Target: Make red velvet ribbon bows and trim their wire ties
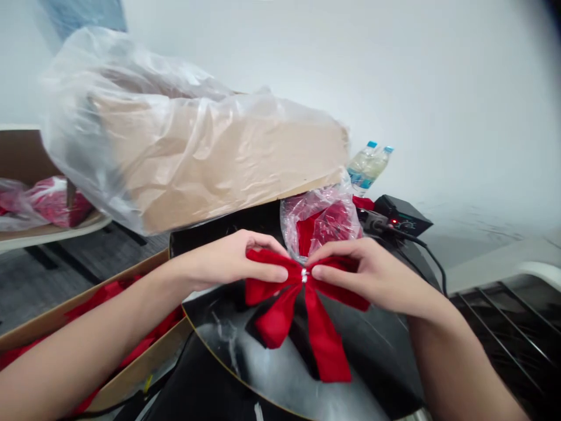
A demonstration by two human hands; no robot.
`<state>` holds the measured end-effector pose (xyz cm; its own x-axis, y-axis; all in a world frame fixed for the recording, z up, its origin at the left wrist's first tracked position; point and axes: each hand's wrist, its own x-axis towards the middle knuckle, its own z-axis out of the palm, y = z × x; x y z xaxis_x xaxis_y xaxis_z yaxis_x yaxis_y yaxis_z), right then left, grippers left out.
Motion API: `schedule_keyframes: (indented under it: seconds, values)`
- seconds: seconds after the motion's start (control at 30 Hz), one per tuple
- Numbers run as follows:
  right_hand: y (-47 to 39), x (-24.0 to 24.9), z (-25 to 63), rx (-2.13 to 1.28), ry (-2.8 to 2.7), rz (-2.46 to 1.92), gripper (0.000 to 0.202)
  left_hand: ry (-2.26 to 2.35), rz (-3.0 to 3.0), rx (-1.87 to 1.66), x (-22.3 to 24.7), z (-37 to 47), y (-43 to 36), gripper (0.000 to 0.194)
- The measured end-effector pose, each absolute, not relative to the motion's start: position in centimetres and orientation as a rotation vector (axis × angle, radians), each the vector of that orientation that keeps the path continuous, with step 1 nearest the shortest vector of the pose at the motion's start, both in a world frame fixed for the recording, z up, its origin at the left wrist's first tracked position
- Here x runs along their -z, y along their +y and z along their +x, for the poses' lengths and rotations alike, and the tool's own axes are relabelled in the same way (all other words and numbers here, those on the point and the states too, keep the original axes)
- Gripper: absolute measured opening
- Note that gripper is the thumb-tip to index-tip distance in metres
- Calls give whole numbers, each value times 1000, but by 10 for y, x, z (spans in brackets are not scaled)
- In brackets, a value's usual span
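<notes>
We're pinching the red bow (323,333) between the fingers (272,273) of left hand (230,257) and right hand (377,275), over the glossy black worktop (280,374); pale wall (438,76) ahead, red-filled box (153,359) at left.

Bow (317,318): is showing plain red
Tie (304,275): is standing out white
Tabletop (272,377): is showing black with pale streaks
Bottle caps (372,144): are showing blue
Wall (438,88): is looking mostly white
</notes>
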<state>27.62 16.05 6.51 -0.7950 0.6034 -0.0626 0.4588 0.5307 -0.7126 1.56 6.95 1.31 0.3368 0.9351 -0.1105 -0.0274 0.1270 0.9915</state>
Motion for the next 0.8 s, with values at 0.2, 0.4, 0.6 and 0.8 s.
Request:
schedule_keyframes:
  seconds: [0.2, 0.4, 0.6, 0.8]
  values:
    - [218, -24, 272, -443, -2625, -1056, 21, 1304, 1566, -565, 7, 33, 106, 33]
    - [244, 24, 264, -335, -2782, -996, 34, 1425, 2206, -606, -6, 50, 139, 26]
    - [245, 32, 273, -322, -2787, -927, 12, 1276, 2349, -681, 12, 60, 198, 16]
    - [243, 29, 277, -328, -2798, -824, 14, 1301, 2357, -683, 41, 55, 197, 14]
